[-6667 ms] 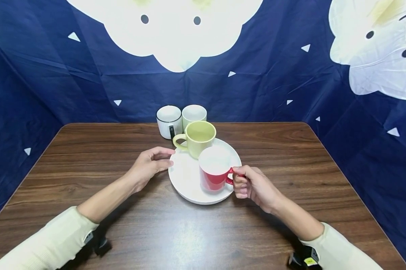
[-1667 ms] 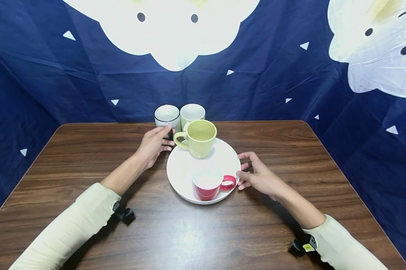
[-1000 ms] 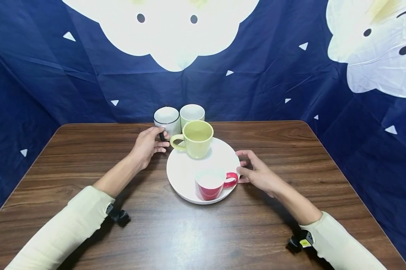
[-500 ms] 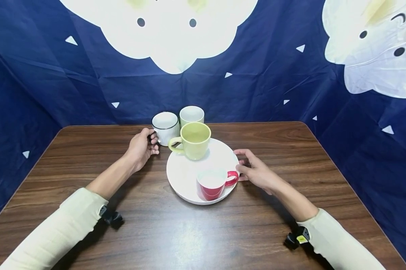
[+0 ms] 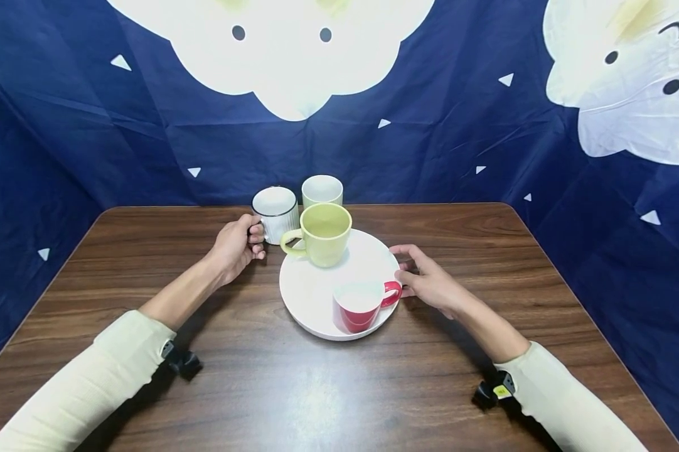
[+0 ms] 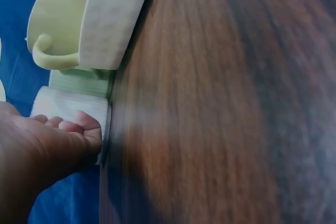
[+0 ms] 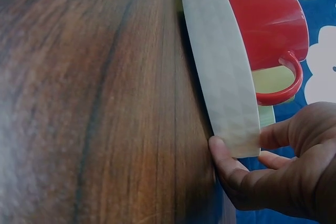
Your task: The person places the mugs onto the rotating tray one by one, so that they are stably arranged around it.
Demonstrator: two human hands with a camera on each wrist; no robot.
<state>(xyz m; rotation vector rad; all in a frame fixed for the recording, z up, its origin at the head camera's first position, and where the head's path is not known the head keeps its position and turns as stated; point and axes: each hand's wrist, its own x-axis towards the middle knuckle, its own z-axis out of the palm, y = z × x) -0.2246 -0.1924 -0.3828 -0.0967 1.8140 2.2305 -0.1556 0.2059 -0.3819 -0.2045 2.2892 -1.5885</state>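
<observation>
My left hand (image 5: 235,248) grips the handle side of a white ribbed mug (image 5: 280,223) with a dark rim; the curled fingers hide its black handle. Close beside it, a yellow-green mug (image 5: 326,242) stands on a round white plate (image 5: 308,301) with a raised wall, its handle toward the left hand. A red mug (image 5: 359,317) with a pale interior stands near the plate's front right, handle to the right. With thumb and fingers, my right hand (image 5: 432,285) pinches the plate's right edge; the right wrist view shows the fingers on both sides of the plate wall (image 7: 223,61).
A pale green mug (image 5: 322,188) stands behind the yellow-green one, near the back edge of the brown wooden table (image 5: 249,376). A dark blue cloth (image 5: 215,144) with white cloud shapes hangs right behind the table.
Earlier my right hand held the red mug's handle; it now pinches the plate. My left hand took the white mug, drawing it nearer and turning its handle left. The plate has turned slightly.
</observation>
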